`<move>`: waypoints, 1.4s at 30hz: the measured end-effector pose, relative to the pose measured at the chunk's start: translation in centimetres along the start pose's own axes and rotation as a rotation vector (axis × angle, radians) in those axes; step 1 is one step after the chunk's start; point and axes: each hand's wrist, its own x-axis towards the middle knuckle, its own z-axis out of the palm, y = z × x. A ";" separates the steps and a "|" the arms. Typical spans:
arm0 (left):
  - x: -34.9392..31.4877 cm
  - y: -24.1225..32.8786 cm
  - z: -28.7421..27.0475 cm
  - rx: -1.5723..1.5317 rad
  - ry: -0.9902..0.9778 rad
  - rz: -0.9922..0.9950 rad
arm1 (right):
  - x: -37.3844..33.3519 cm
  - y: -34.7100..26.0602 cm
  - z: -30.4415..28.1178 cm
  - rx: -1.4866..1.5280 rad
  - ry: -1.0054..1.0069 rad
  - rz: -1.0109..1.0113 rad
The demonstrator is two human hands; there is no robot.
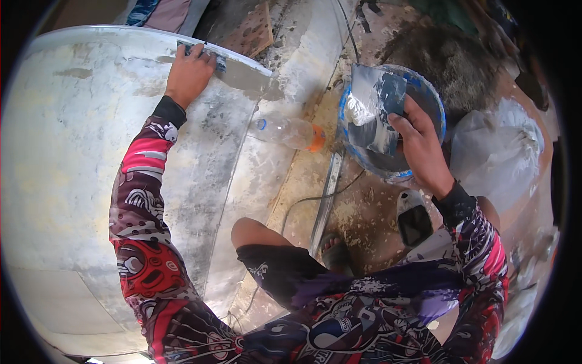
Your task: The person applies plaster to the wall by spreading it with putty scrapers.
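Nearby, gripped between the fingers of the right hand (424, 145) above the bucket (441, 109): plate (393, 92), likely light, stiff, slippery with paste (359, 113), best held by a clean edge. Farther, gripped by the left hand (189, 76), against the panel (91, 133): spreader (221, 63).

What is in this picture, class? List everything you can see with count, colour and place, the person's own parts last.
Panel: 1, whitish grey, left
Blade: 1, dark, panel's far edge
Bucket: 1, blue-smeared rim, upper right
Scraper: 1 or 2 overlapping, unclear; dark and grey, over bucket
Paste: 1 lump, white, on scraper
Bottle: 1, clear and orange, left of bucket
Strip: 1, silvery, centre
Cable: at least 1, dark, crossing strip
Device: 1, white and black, below bucket
Bag: 1, whitish, right
Sandal: 1, dark, lower centre
Left hand: 1, bare, on blade
Right hand: 1, bare, gripping scraper
Sleeves: 2, dark, pink, red, white, lower left and right
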 end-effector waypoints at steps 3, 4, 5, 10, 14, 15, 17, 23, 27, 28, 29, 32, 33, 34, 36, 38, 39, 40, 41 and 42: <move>-0.5 0.0 0.8 0.006 0.036 0.001 | 0.3 0.9 -0.4 -0.032 -0.026 -0.037; -0.7 0.2 0.9 0.006 0.062 0.003 | 0.4 1.1 -0.4 -0.043 -0.035 -0.049; -0.9 0.2 1.0 0.003 0.060 0.004 | 0.3 0.8 -0.2 -0.001 -0.029 -0.025; -2.0 0.3 0.0 -0.045 -0.015 0.026 | 0.2 0.6 0.3 0.039 -0.015 0.019; -2.3 0.9 -1.2 -0.085 -0.062 0.046 | 0.7 1.9 -0.8 0.042 -0.024 -0.016; -2.4 0.6 -1.3 -0.084 0.006 0.021 | 0.9 2.1 -0.9 0.068 -0.040 -0.027; -2.0 0.5 -1.4 -0.082 0.076 -0.004 | 0.9 2.1 -1.1 0.067 -0.032 -0.015; -0.2 -0.4 -0.3 -0.055 0.079 -0.015 | 0.6 1.4 -0.4 0.050 -0.031 -0.010; -0.4 0.4 0.6 -0.010 0.030 -0.046 | 0.7 1.7 -0.6 0.047 -0.007 0.004; -0.4 0.6 0.7 0.001 0.023 -0.062 | 0.8 1.8 -0.8 0.045 -0.006 0.003; -0.4 0.6 0.8 0.000 0.025 -0.063 | 1.0 1.9 -1.2 0.047 -0.019 0.009; -0.7 0.8 0.4 -0.025 -0.060 -0.046 | 1.0 2.0 -1.1 0.041 -0.027 0.010; -1.0 0.8 0.3 -0.022 -0.001 -0.031 | 1.0 1.9 -1.0 0.032 -0.022 -0.002; -1.3 0.8 0.2 -0.019 0.060 -0.016 | 1.0 1.7 -0.8 0.033 -0.025 -0.004; -2.8 1.1 0.6 0.001 0.054 -0.024 | 0.8 1.3 -0.6 0.003 -0.007 -0.003; -4.1 1.4 1.5 0.025 0.058 -0.037 | 0.9 1.3 -0.7 0.005 -0.002 -0.011; -4.8 1.8 1.9 0.052 0.071 -0.026 | 0.8 1.3 -0.8 0.019 -0.008 -0.016; -5.5 2.2 2.4 0.076 0.085 -0.017 | 0.7 1.0 -0.7 0.017 -0.010 -0.020; -6.1 2.5 2.9 0.060 0.019 -0.029 | 0.6 0.5 -0.6 -0.015 0.012 0.012; -6.6 2.5 3.1 0.060 0.018 -0.032 | 0.5 0.4 -0.5 -0.031 0.021 0.028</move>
